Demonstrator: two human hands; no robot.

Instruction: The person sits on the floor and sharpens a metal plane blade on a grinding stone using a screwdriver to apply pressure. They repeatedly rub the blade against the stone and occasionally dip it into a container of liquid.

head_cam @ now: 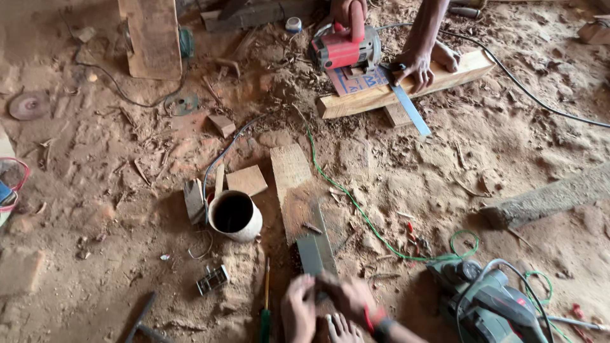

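Both my hands meet at the bottom edge of the view. My left hand [298, 310] and my right hand [346, 293], which wears a red band and a dark watch, grip the near end of a flat grey metal strip [316, 246]. The strip lies along a short wooden board [291, 181] on the dirt floor. A bare foot [343, 330] shows just below my hands. A green-handled screwdriver [265, 303] lies left of my left hand.
At the top, another person's hands hold a red circular saw [346, 46] and a wooden plank [387, 94] with a metal ruler [410, 109]. A white cup [236, 217], a green cable [356, 206], a green power tool [492, 308], a grinding disc [28, 105] and wood scraps litter the floor.
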